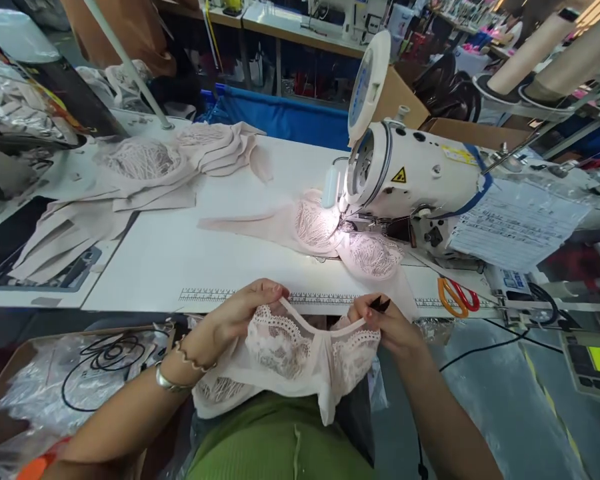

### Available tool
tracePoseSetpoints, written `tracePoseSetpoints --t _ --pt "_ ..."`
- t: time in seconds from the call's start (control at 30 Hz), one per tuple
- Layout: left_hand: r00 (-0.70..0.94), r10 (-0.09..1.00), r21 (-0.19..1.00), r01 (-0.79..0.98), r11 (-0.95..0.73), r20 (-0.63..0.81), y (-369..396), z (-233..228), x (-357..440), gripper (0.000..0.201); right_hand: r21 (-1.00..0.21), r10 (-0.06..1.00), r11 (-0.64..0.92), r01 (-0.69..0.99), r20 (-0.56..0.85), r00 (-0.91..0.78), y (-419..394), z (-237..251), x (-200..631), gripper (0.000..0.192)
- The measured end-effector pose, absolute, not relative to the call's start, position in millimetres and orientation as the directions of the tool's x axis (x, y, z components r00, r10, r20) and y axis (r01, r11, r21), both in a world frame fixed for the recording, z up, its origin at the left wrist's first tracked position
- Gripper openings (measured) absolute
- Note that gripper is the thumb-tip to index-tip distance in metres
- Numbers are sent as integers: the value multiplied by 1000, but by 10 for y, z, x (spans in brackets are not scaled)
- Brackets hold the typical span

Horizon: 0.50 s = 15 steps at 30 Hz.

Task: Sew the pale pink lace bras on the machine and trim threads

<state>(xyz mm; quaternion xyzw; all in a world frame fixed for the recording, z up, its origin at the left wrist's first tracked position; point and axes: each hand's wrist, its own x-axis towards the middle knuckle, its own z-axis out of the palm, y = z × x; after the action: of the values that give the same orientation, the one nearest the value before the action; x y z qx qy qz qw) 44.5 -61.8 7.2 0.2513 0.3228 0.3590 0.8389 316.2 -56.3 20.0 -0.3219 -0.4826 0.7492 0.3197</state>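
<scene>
My left hand [240, 312] pinches the upper edge of a pale pink lace bra piece [290, 357] held over my lap. My right hand [387, 323] grips the other end of that piece and also holds small black thread snips [380, 305]. The strap edge is stretched between both hands. A second pink lace bra [325, 230] lies on the white table [180, 260] under the needle of the white sewing machine [410, 180], lit by its lamp.
A stack of finished pink bras [150, 167] lies at the back left of the table. Orange-handled scissors [457, 297] rest right of my hands. A printed ruler strip [205, 295] runs along the table's front edge. A control panel [593, 363] sits at right, a cardboard box [30, 373] with cables at left.
</scene>
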Motion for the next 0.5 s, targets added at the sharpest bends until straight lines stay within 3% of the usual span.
tracePoseSetpoints --t 0.17,0.4,0.5 --pt "510 777 490 -603 629 -370 -725 6 599 43 -830 707 -402 -387 -13 -707 -591 -8 3068 67" --pt "504 787 472 -630 617 -356 -818 -20 634 49 -870 668 -370 -325 -6 -744 -530 -102 3095 75" --pt "501 783 485 -615 622 -370 -812 13 676 52 -938 640 -280 -205 -23 -768 -465 64 3139 64"
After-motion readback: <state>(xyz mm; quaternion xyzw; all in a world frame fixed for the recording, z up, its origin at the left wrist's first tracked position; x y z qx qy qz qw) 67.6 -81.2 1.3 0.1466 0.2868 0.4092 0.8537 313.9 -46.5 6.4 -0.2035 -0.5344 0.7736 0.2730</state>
